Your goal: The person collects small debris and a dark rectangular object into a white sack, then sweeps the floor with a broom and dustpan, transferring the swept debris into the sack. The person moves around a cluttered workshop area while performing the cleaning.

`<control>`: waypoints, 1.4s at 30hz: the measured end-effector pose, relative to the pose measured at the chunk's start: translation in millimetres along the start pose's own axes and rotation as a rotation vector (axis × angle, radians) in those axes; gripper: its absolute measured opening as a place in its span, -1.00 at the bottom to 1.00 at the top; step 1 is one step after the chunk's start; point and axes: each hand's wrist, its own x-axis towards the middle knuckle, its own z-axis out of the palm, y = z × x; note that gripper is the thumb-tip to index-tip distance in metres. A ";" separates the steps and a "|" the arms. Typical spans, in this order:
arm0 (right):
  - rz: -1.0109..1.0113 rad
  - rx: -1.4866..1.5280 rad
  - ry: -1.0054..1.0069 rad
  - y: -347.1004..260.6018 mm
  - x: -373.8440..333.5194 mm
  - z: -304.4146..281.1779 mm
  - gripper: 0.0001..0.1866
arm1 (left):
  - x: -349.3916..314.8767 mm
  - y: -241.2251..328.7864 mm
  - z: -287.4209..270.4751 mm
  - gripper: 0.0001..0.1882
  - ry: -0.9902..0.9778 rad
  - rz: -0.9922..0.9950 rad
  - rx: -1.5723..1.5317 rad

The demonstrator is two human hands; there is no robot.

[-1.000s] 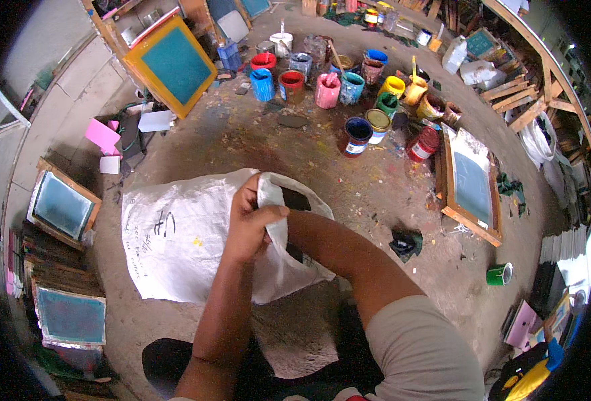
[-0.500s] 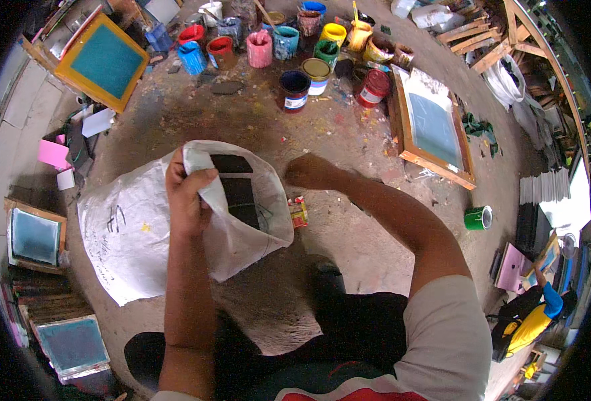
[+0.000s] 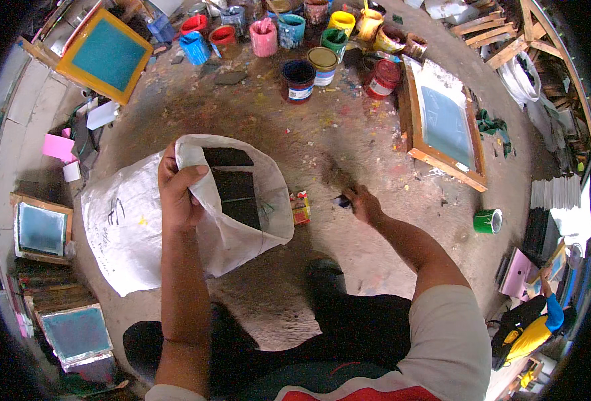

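A white woven sack (image 3: 125, 227) lies to the left with its mouth facing right. Gripping the upper edge of that mouth, my left hand (image 3: 180, 190) is closed with its thumb over the fabric. Dark flat pieces (image 3: 237, 194) show inside the sack. My right hand (image 3: 366, 204) is low over the floor, to the right of the mouth and apart from it. Its fingers are pinched on a small dark object (image 3: 341, 200), too blurred to tell its kind. Between the sack and this hand sits a small red and yellow packet (image 3: 300, 208).
Several paint pots, among them a pink one (image 3: 264, 39) and a dark blue can (image 3: 297, 83), stand at the back. A wood-framed screen (image 3: 445, 127) leans at the right, near a green can (image 3: 487, 221). Another person (image 3: 535, 327) works at the far right.
My right hand has moved away from the sack mouth, rightward and nearer to me; a small dark object now shows at its fingertips. The left hand keeps its grip on the sack.
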 end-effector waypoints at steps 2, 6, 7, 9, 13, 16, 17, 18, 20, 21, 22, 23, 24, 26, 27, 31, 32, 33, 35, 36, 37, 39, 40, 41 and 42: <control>-0.147 0.044 -0.093 -4.6 18.7 8.7 -0.15 | -0.7 -1.9 3.6 -0.57 -0.009 -0.006 -0.017; -0.130 0.034 -0.333 -112.8 54.4 -6.4 0.00 | -3.0 -0.2 -1.7 -0.55 0.002 -0.024 0.020; -0.118 0.055 -0.368 -158.8 49.9 -43.4 -0.04 | -6.4 2.8 -5.2 -0.54 0.037 -0.030 0.025; -0.139 -0.122 -0.287 -154.5 50.1 -4.4 -0.07 | -9.8 7.5 6.2 -0.54 0.069 -0.044 0.013; -0.243 -0.048 -0.218 -156.1 55.5 1.9 -0.26 | -14.3 16.5 -1.5 -0.54 -0.001 -0.039 0.021; -0.008 0.058 -0.352 -81.3 74.1 59.0 -0.46 | -11.7 11.5 8.8 -0.54 -0.052 -0.061 -0.020; -0.001 0.040 -0.315 -69.0 78.2 60.7 -0.49 | -12.6 11.1 7.3 -0.53 -0.052 -0.087 -0.053; 0.008 0.021 -0.275 -64.4 85.8 57.8 -0.52 | -12.7 11.1 6.4 -0.52 -0.065 -0.095 -0.056; -0.055 0.164 -0.041 -102.9 103.2 4.6 -0.59 | -15.8 17.9 -2.5 -0.51 -0.072 -0.095 -0.038; -0.072 0.228 0.079 -124.4 103.0 -37.9 -0.62 | -17.1 19.8 -1.9 -0.50 -0.071 -0.116 -0.029; -0.175 0.300 0.057 -146.7 100.2 -75.5 -0.63 | -17.2 17.2 4.1 -0.50 -0.083 -0.123 -0.018; -0.265 0.371 0.037 -168.6 100.6 -94.5 -0.65 | -17.5 10.8 12.6 -0.51 -0.104 -0.137 -0.010; -0.335 0.515 0.043 -175.9 119.9 -70.3 -0.65 | -16.3 6.8 21.9 -0.52 -0.130 -0.150 0.001; -0.573 0.485 0.183 -267.3 124.0 -113.1 -0.59 | -22.4 11.4 17.4 -0.55 -0.139 -0.142 0.101; -0.620 0.504 0.196 -296.4 133.4 -109.7 -0.59 | -24.2 10.9 17.0 -0.55 -0.153 -0.138 0.165; -0.524 0.435 0.109 -371.0 173.2 -74.6 -0.57 | -33.2 11.0 13.7 -0.57 -0.150 -0.120 0.211; -0.487 0.400 0.094 -375.9 179.2 -64.7 -0.56 | -34.3 13.0 12.6 -0.57 -0.141 -0.116 0.242; -0.455 0.371 0.078 -383.5 182.4 -58.9 -0.55 | -34.7 19.9 10.7 -0.57 -0.133 -0.060 0.231; -0.423 0.333 0.067 -393.1 187.7 -46.8 -0.54 | -36.2 29.3 7.0 -0.56 -0.168 -0.039 0.184; -0.414 0.322 0.062 -394.2 190.5 -40.6 -0.53 | -37.1 30.8 4.6 -0.56 -0.186 -0.029 0.160; -0.394 0.307 0.059 -391.8 190.4 -38.4 -0.53 | -39.6 28.3 7.0 -0.55 -0.189 -0.045 0.159; -0.382 0.291 0.058 -389.6 193.2 -36.6 -0.51 | -38.0 21.0 7.9 -0.56 -0.193 -0.090 0.086; -0.383 0.292 0.053 -390.3 193.8 -35.9 -0.51 | -37.8 19.9 7.6 -0.56 -0.165 -0.107 0.052; -0.385 0.295 0.048 -390.9 195.9 -35.6 -0.50 | -36.2 18.8 4.7 -0.57 -0.171 -0.108 0.046; -0.387 0.298 0.045 -390.7 197.0 -36.4 -0.49 | -33.4 18.5 1.5 -0.57 -0.180 -0.105 0.040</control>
